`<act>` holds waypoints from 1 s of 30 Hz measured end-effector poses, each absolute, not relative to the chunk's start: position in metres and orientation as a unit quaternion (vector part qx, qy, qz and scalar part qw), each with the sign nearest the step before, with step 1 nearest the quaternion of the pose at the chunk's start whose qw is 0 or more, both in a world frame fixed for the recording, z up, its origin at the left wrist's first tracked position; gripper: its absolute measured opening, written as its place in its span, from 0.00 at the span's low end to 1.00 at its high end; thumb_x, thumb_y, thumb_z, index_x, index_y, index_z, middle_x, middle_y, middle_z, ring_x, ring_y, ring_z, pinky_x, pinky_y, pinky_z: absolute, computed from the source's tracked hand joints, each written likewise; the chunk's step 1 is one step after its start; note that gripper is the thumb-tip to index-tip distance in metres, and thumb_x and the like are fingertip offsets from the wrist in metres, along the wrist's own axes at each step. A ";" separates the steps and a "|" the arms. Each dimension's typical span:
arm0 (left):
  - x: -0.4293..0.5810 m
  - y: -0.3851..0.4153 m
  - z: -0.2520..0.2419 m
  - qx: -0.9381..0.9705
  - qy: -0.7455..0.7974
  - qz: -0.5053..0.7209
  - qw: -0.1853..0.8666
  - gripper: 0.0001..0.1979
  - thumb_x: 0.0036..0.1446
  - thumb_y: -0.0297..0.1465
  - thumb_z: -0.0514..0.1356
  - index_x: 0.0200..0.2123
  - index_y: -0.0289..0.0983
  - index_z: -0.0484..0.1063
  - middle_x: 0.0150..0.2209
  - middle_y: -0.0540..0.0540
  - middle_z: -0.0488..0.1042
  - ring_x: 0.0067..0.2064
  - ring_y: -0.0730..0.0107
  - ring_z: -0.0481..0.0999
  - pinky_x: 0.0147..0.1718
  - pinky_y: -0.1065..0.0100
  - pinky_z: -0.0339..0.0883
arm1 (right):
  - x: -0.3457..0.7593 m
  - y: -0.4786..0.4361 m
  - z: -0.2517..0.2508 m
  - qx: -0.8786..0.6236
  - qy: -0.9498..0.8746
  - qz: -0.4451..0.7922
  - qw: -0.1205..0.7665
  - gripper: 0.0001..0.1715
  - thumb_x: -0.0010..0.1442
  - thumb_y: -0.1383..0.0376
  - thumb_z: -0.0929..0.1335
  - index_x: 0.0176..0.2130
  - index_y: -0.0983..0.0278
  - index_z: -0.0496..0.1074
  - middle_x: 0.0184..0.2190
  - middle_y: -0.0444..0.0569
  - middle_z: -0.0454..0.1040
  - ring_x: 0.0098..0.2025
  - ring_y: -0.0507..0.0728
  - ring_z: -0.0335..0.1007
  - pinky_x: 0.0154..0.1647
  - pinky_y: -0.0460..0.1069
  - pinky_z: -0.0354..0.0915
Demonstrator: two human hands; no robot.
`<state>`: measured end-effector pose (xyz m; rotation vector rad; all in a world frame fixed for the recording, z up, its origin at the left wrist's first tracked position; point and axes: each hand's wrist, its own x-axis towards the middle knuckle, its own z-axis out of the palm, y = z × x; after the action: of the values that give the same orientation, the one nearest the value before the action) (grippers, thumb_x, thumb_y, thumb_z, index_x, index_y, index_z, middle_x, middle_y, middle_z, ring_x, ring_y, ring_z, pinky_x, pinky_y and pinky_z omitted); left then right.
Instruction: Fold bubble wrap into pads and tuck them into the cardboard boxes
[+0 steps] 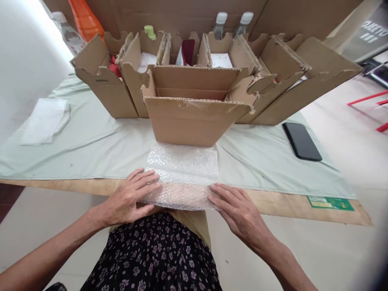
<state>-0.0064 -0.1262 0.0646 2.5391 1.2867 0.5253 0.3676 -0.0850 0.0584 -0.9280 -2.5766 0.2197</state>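
Observation:
A sheet of clear bubble wrap (183,161) lies at the table's front edge, its far end reaching the base of a cardboard box. Its near part (182,196) is doubled over or wrapped; whether anything is inside I cannot tell. My left hand (129,198) rests on the left end of this near part, fingers stretched out over the wrap. On the right end lies my right hand (235,206), its fingers extended and flat against the edge. Neither hand is closed around the wrap.
Just beyond the wrap stands an open cardboard box (197,121), with a row of cut boxes (112,95) behind it. Bottles (220,26) rise at the back. A black phone (301,141) lies right, and folded white sheets (45,121) lie left on the pale green cloth.

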 end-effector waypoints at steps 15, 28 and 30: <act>0.007 -0.110 0.098 0.670 0.621 0.314 0.257 0.07 0.63 0.34 0.62 0.35 0.41 0.79 0.32 0.50 0.83 0.32 0.66 0.82 0.31 0.68 0.77 | 0.356 -0.072 0.086 -0.470 -0.759 0.265 0.364 0.09 0.70 0.61 0.69 0.39 0.58 0.81 0.34 0.45 0.85 0.34 0.57 0.83 0.33 0.48 0.78; -0.002 -0.078 0.061 0.709 0.680 0.182 0.046 0.12 0.62 0.41 0.64 0.41 0.39 0.75 0.34 0.46 0.79 0.30 0.64 0.76 0.30 0.64 0.69 | 0.357 -0.018 0.038 -0.499 -0.833 0.046 0.233 0.24 0.72 0.52 0.66 0.60 0.63 0.71 0.59 0.60 0.77 0.60 0.70 0.73 0.56 0.65 0.70; -0.001 -0.079 0.064 0.714 0.681 0.158 0.041 0.11 0.62 0.42 0.64 0.36 0.40 0.74 0.35 0.46 0.79 0.30 0.63 0.76 0.28 0.64 0.67 | 0.355 -0.014 0.037 -0.492 -0.846 0.038 0.205 0.23 0.72 0.52 0.66 0.58 0.63 0.71 0.61 0.60 0.75 0.62 0.72 0.71 0.55 0.65 0.69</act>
<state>-0.0006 -0.0792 0.0635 2.1866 2.0835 0.4851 0.3552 -0.0138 0.0373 -1.3707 -2.3577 0.1065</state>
